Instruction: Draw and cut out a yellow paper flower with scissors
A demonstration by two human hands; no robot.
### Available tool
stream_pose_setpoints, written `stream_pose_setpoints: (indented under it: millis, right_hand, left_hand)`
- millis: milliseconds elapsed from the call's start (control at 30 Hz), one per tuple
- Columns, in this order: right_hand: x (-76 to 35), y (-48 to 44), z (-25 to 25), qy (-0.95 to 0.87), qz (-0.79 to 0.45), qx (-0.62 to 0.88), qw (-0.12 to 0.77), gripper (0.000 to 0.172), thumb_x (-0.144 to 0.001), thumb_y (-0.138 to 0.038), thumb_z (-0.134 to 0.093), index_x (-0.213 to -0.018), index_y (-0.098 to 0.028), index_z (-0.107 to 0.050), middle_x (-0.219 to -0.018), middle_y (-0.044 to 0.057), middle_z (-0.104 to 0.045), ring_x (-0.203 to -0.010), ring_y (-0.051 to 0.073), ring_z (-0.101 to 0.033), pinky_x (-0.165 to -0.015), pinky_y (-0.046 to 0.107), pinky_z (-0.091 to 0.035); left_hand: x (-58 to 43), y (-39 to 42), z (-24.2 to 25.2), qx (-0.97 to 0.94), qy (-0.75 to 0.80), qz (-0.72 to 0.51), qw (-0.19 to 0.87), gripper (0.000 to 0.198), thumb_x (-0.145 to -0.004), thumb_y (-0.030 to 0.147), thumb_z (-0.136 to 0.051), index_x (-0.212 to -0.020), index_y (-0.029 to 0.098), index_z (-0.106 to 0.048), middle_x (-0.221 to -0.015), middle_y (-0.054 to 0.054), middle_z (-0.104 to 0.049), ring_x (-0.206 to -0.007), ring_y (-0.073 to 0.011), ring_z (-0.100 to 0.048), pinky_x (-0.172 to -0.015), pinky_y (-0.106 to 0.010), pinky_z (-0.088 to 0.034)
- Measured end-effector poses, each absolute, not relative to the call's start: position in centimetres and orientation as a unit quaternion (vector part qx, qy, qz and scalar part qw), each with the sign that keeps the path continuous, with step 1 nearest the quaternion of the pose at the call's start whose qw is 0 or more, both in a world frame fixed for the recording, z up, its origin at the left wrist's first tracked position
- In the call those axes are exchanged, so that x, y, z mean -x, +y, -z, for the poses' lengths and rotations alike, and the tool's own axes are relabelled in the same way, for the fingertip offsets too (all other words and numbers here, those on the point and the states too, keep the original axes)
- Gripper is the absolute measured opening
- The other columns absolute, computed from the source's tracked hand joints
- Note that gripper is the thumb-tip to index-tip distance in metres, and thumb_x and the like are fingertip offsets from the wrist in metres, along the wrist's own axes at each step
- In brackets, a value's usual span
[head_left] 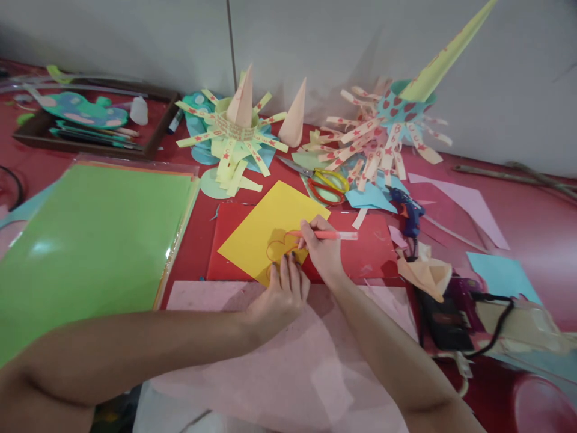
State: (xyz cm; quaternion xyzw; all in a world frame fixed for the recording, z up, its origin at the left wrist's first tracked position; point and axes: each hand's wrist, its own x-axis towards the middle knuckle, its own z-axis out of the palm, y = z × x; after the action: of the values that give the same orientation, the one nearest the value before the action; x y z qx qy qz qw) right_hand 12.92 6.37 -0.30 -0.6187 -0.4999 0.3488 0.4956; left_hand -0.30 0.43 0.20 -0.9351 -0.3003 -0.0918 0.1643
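A yellow paper square [265, 231] lies on a red sheet [369, 249] in the middle of the table. My left hand [282, 294] lies flat on the yellow paper's near corner, fingers stretched out and together. My right hand [321, 245] is closed around an orange pen [331, 235], whose tip touches the yellow paper. An orange curved outline [278, 248] is drawn on the paper beside the tip.
A stack of coloured sheets with green on top [85, 240] fills the left. Scissors [322, 180], a blue glue gun [408, 213], paper cone-and-strip crafts [238, 129] and scraps lie behind. A tray [90, 129] sits far left. Pink paper [288, 355] lies under my arms.
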Motion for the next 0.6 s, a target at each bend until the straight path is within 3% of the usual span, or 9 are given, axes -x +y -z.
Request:
stream_pose_setpoints:
  millis: [600]
  right_hand:
    - [-12.77, 5.91, 0.50, -0.494, -0.297, 0.647, 0.499, 0.032, -0.086, -0.033, -0.050, -0.060, -0.023, -0.036, -0.045, -0.007, -0.046, -0.045, 0.011, -0.054, -0.053, 0.024, -0.047]
  left_hand:
    - [0.32, 0.66, -0.46, 0.914, -0.281, 0.079, 0.283, 0.031, -0.081, 0.005, -0.039, -0.101, 0.001, -0.063, -0.105, -0.022, -0.067, -0.095, -0.0284, -0.067, -0.072, -0.034, -0.058]
